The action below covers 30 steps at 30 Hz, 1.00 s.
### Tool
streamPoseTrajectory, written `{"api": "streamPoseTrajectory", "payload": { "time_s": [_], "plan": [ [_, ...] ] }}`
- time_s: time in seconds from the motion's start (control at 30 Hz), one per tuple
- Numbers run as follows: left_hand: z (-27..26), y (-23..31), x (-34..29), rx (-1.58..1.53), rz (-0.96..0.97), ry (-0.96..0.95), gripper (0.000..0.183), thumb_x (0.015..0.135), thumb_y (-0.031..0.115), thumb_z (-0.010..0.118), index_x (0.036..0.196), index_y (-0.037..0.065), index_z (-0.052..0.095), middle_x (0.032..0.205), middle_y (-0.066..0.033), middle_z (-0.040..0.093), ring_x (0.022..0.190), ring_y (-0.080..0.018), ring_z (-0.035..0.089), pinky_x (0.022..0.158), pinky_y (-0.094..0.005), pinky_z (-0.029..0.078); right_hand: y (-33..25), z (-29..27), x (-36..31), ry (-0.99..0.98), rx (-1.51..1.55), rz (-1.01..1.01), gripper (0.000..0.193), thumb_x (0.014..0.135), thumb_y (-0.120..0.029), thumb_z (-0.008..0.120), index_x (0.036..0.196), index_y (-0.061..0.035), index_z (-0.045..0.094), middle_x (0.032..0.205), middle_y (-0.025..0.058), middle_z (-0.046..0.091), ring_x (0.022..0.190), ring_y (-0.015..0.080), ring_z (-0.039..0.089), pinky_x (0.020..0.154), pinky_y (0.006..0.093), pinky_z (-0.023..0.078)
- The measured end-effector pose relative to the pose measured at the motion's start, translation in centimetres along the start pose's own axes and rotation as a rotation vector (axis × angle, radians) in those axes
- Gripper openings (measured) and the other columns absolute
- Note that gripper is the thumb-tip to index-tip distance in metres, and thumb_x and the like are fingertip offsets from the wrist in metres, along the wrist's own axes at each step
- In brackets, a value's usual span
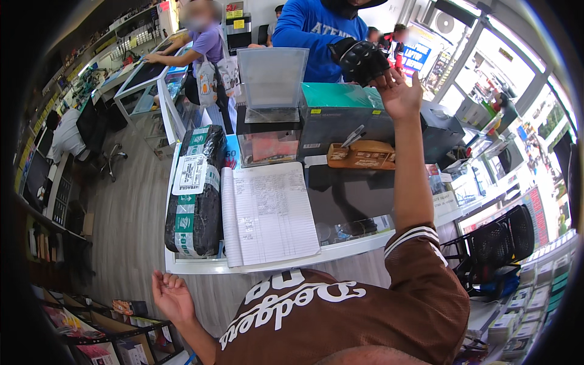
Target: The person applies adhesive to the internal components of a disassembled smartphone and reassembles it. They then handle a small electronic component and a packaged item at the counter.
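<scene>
My right hand reaches across the counter with the palm showing and the fingers spread. Its fingertips meet the black gloved hand of a person in a blue sweatshirt. Whether anything lies between the two hands is hidden. Lower left, my left hand hangs beside the counter's near edge, fingers loosely bent and holding nothing. On the counter, an open ruled notebook with handwriting lies in front of me. Left of it rests a parcel wrapped in black plastic with green tape and a white label.
A brown holder with a pen stands under my right forearm. Behind it are a green-topped box and a clear upright stand. The glass counter has a white frame. A black chair stands right; shelves lie lower left.
</scene>
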State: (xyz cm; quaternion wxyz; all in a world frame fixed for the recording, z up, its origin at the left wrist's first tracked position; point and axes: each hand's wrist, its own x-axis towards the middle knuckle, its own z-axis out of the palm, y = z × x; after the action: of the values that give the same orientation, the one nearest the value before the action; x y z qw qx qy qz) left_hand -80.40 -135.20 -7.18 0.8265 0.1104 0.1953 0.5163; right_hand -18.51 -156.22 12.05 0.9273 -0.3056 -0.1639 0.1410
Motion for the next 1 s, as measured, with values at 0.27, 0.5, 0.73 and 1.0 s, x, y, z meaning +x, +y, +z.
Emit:
{"api": "streamPoseTrajectory", "payload": {
  "time_s": [0.27, 0.5, 0.73, 1.0],
  "plan": [
    [-1.1, 1.0, -0.6, -0.021, 0.048, 0.018, 0.022, 0.106, 0.022, 0.049, 0.111, 0.004, 0.061, 0.081, -0.0020, 0.045, 0.069, -0.0117, 0.042, 0.064, -0.0266, 0.039, 4.1, -1.7, 3.7, 0.140, 0.182, -0.213, 0.028, 0.105, -0.009, 0.031, 0.129, -0.0109, 0.045, 0.113, 0.0119, 0.065, 0.098, 0.0327, 0.066, 0.089, 0.0545, 0.050],
    [-2.0, 1.5, -1.3, -0.038, 0.054, 0.004, 0.024, 0.107, 0.022, 0.048, 0.112, 0.003, 0.061, 0.082, -0.0034, 0.046, 0.070, -0.0124, 0.042, 0.065, -0.0274, 0.040, -0.1, -5.8, 7.2, 0.002, 0.152, -0.062, 0.050, 0.108, -0.028, 0.028, 0.133, 0.0122, 0.045, 0.122, 0.0266, 0.059, 0.110, 0.0396, 0.060, 0.100, 0.0531, 0.046],
    [-2.0, 1.3, -1.3, -0.073, 0.058, 0.036, 0.023, 0.107, 0.023, 0.047, 0.112, 0.003, 0.059, 0.083, -0.0038, 0.045, 0.070, -0.0129, 0.042, 0.065, -0.0280, 0.039, -0.5, -0.9, 1.7, 0.026, 0.036, 0.062, 0.084, 0.104, -0.060, 0.024, 0.141, 0.0152, 0.033, 0.127, 0.0313, 0.059, 0.118, 0.0478, 0.057, 0.107, 0.0616, 0.042],
    [-2.0, 2.7, -1.9, -0.101, 0.079, -0.048, 0.023, 0.106, 0.024, 0.050, 0.110, 0.005, 0.060, 0.082, -0.0020, 0.044, 0.073, -0.0127, 0.041, 0.066, -0.0278, 0.039, 2.1, -2.7, 6.5, -0.409, 0.079, 0.331, 0.078, 0.099, -0.071, 0.027, 0.129, -0.0052, 0.057, 0.118, 0.0188, 0.065, 0.108, 0.0446, 0.059, 0.109, 0.0629, 0.037]
  ]
}}
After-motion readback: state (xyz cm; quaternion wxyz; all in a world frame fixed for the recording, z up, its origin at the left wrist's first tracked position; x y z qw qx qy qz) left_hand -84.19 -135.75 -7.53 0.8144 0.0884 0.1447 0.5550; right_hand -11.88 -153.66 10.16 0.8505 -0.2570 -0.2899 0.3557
